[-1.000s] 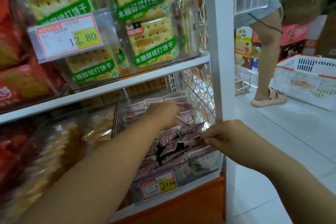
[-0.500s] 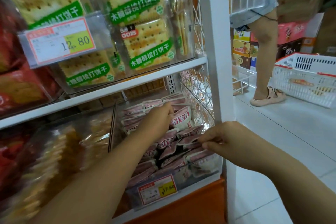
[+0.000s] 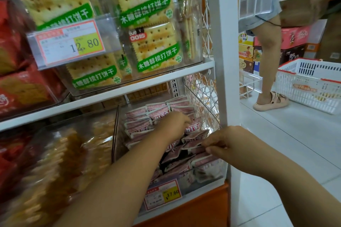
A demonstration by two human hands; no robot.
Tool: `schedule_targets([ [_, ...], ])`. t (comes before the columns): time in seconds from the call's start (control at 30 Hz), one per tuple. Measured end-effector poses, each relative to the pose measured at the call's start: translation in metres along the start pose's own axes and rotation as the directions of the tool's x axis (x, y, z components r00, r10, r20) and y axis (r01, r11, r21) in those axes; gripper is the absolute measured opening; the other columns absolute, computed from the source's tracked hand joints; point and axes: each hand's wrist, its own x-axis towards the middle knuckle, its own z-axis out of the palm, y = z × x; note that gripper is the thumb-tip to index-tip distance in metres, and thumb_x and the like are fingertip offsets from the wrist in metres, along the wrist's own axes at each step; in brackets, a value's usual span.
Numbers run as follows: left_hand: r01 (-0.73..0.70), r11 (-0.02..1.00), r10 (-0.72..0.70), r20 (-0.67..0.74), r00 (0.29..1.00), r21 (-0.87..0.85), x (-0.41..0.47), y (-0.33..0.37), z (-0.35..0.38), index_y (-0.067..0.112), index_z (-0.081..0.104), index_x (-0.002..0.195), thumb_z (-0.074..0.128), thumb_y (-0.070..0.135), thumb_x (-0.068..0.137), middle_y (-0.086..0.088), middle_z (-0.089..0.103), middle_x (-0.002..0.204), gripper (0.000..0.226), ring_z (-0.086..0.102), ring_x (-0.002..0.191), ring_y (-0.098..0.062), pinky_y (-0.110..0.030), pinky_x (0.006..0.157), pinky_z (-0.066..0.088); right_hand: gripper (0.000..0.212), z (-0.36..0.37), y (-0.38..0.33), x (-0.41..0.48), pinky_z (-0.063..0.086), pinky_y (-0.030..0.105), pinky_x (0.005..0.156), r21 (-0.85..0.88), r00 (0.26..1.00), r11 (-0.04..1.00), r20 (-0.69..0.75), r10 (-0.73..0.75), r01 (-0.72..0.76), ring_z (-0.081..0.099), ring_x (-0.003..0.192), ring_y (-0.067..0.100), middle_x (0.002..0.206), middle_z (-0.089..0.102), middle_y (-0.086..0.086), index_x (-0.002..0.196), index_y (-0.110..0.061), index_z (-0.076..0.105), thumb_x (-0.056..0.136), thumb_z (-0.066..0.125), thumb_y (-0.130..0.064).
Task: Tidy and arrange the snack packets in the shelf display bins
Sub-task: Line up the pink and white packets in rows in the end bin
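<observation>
1. The left hand [image 3: 175,125] reaches deep into the clear bin [image 3: 208,175] on the lower shelf. Its fingers [image 3: 184,119] curl down among the pink snack packets [image 3: 140,121]. Their tips are hidden there, so it cannot be told whether they grasp one.
2. Just beyond those fingers, a row of the packets stands on edge towards the back of the bin. One packet with red lettering lies right beneath them.
3. The right hand [image 3: 227,145] comes in beside the white upright [image 3: 221,42]. Its forefinger and thumb pinch the edge of a loose packet [image 3: 191,143], and the other fingers are curled behind.
4. Below the right fingers, more packets lie jumbled against the bin's front wall. Lower still is a price label [image 3: 163,194] reading 17.60.
5. Left of the left fingers, past a clear divider, lie golden-brown snacks [image 3: 64,153], blurred.
6. Above both hands, cracker packs [image 3: 147,14] with green bands fill the upper shelf, beside a price tag [image 3: 72,42] reading 12.80.
7. Well to the right of the right fingers, another person's leg [image 3: 267,42] stands near a white basket [image 3: 310,83] with a red rim on the floor.
</observation>
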Motion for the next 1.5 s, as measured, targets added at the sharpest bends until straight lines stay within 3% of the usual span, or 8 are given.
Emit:
schedule_targets([
  [0.17,0.032,0.989,-0.022,0.070,0.997,-0.144,-0.008,0.000,-0.007,0.013,0.064,0.114,0.047,0.032,0.097,-0.012,0.061,0.122,0.031,0.056,0.113,-0.028,-0.036,0.092,0.043,0.021,-0.004,0.000,-0.001,0.039,0.003,0.065,0.019,1.000,1.000,0.012,-0.012,0.012,0.057,0.073,-0.007,0.085,0.062,-0.024,0.103,-0.029,0.072,0.089,0.060,-0.018],
  [0.33,-0.081,0.971,0.056,-0.117,0.992,-0.225,-0.054,0.007,-0.025,0.027,0.050,0.133,0.048,0.034,0.096,0.006,0.048,0.131,0.037,0.049,0.117,-0.011,-0.029,0.098,0.040,0.021,-0.010,0.005,-0.013,0.044,0.005,0.071,0.083,0.996,0.996,-0.076,0.052,-0.046,0.059,0.078,-0.006,0.091,0.063,-0.022,0.101,-0.030,0.072,0.087,0.062,-0.016],
  [0.47,-0.224,0.968,0.238,0.143,0.961,-0.111,-0.087,0.018,-0.024,0.032,0.054,0.129,0.048,0.041,0.095,0.015,0.047,0.134,0.036,0.043,0.120,-0.001,-0.023,0.102,0.034,0.014,-0.010,0.005,-0.016,0.038,0.007,0.061,-0.005,0.994,0.996,-0.056,0.091,-0.092,0.055,0.071,-0.003,0.081,0.061,-0.022,0.091,-0.031,0.073,0.085,0.065,-0.022],
  [0.9,-0.198,0.970,0.181,0.129,0.975,0.141,-0.050,0.016,-0.014,0.028,0.056,0.129,0.037,0.032,0.101,0.013,0.041,0.146,0.034,0.041,0.130,-0.010,-0.039,0.107,0.030,0.046,0.009,-0.005,-0.015,0.047,0.024,0.089,-0.134,0.976,0.976,0.109,0.189,-0.174,0.058,0.110,0.013,0.134,0.053,-0.006,0.137,-0.038,0.039,0.094,0.052,-0.027],
  [1.03,-0.150,0.945,0.194,0.129,0.973,-0.291,-0.059,0.014,-0.020,0.030,0.056,0.128,0.052,0.025,0.096,0.013,0.054,0.132,0.033,0.051,0.118,-0.005,-0.032,0.102,0.041,0.031,0.008,-0.008,-0.008,0.040,0.013,0.070,-0.084,0.992,0.995,-0.121,0.037,-0.047,0.051,0.085,0.004,0.108,0.058,-0.015,0.118,-0.037,0.060,0.091,0.055,-0.022],
  [1.1,-0.091,0.914,0.123,0.056,0.991,-0.395,-0.070,0.009,-0.032,0.033,0.060,0.118,0.056,0.028,0.093,0.015,0.059,0.120,0.025,0.055,0.106,0.000,-0.026,0.091,0.046,0.030,0.012,-0.012,-0.003,0.044,0.018,0.077,-0.112,0.995,0.994,-0.100,-0.011,0.000,0.053,0.094,0.007,0.109,0.057,-0.013,0.116,-0.033,0.062,0.089,0.055,-0.021],
  [1.23,-0.134,0.984,0.147,0.110,0.983,-0.120,-0.097,0.000,-0.045,0.032,0.064,0.091,0.060,0.040,0.088,0.019,0.058,0.089,0.010,0.054,0.082,0.005,-0.018,0.075,0.046,0.033,0.018,-0.011,0.005,0.047,0.032,0.091,-0.187,1.000,0.982,0.008,-0.022,0.023,0.054,0.107,0.015,0.120,0.057,-0.004,0.118,-0.031,0.064,0.089,0.053,-0.019],
  [1.5,-0.098,0.993,0.072,0.318,0.945,0.067,-0.104,0.000,-0.038,0.030,0.053,0.130,0.051,0.057,0.088,0.010,0.056,0.127,0.050,0.055,0.107,-0.009,-0.033,0.092,0.047,0.027,0.022,-0.011,0.010,0.045,0.029,0.094,-0.191,0.998,0.981,-0.052,0.019,-0.028,0.054,0.109,0.015,0.121,0.058,-0.004,0.112,-0.027,0.068,0.091,0.054,-0.020],
])
